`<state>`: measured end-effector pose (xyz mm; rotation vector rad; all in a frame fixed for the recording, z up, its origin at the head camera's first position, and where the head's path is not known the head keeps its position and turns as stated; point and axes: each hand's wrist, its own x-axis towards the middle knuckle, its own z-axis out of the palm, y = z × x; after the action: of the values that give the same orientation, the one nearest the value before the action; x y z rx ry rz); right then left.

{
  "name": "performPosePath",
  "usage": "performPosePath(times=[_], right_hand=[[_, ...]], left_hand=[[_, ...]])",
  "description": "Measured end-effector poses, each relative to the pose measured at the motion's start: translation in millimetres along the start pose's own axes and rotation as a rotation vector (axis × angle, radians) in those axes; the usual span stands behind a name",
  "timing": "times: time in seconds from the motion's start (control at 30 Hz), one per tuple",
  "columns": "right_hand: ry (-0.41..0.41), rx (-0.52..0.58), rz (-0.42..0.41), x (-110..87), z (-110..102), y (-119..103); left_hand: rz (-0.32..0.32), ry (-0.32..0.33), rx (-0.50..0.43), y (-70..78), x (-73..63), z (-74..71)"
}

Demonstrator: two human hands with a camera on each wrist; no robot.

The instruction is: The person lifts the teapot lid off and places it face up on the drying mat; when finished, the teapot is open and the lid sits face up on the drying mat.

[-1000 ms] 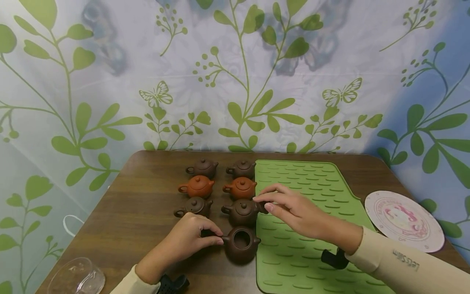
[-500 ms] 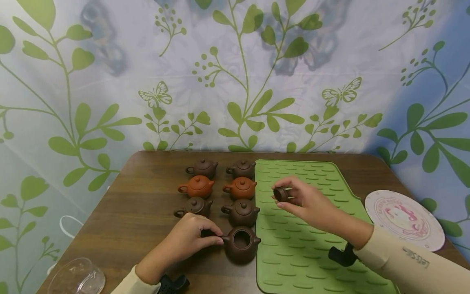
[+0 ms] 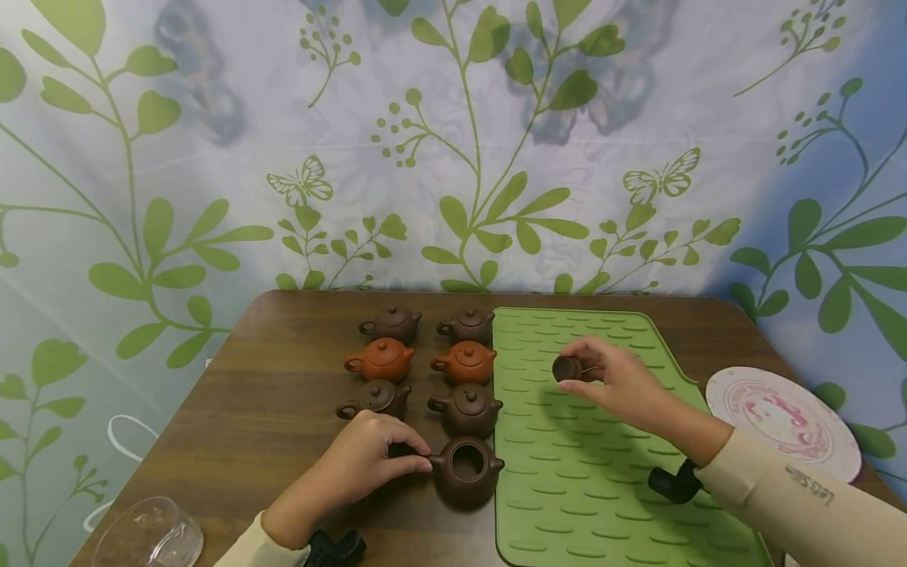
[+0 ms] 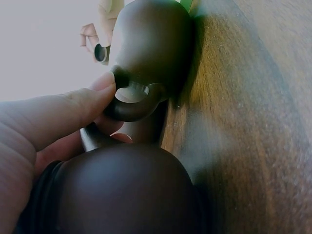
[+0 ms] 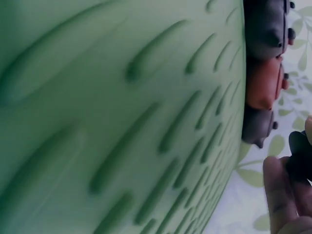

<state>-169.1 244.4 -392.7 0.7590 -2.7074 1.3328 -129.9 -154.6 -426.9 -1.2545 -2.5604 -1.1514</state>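
My left hand (image 3: 364,457) pinches the handle of a dark brown teapot (image 3: 464,492) that stands lidless, its round mouth facing up. The left wrist view shows the thumb on top of the handle (image 4: 134,114), with another teapot (image 4: 126,190) close in front of the camera. Over the green mat (image 3: 553,488), my right hand (image 3: 620,382) holds a small dark teapot lid (image 3: 565,368) between thumb and fingers, its hollow underside towards the head camera. At the right wrist view's edge, the dark lid (image 5: 300,151) is partly cut off.
Several lidded teapots stand in two columns behind, dark brown ones (image 3: 471,409) and orange-red ones (image 3: 464,362). A pink-and-white round board (image 3: 779,421) lies at the right. A clear glass bowl (image 3: 149,535) sits at the front left of the wooden table (image 3: 269,394).
My right hand has moved right, away from the teapots and over the mat, turning the lid so its underside shows. The left hand and its teapot have stayed put.
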Motion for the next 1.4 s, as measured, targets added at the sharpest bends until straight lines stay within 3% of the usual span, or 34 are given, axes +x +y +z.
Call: performPosePath(times=[0.3,0.73,1.0,1.4], right_hand=[[-0.072,-0.106,0.101,-9.5,-10,18],[-0.229,-0.083,0.049,-18.9,-10,34],[-0.254,-0.066,0.084,-19.2,-11,34],[-0.256,-0.148,0.092,-19.1,-17,33]], left_hand=[[0.01,-0.001,0.001,-0.2,-0.1,-0.4],[0.017,0.005,0.007,-0.7,0.0,-0.6],[0.019,0.005,0.011,-0.2,0.4,-0.8],[0.012,0.004,0.013,0.5,0.3,-0.8]])
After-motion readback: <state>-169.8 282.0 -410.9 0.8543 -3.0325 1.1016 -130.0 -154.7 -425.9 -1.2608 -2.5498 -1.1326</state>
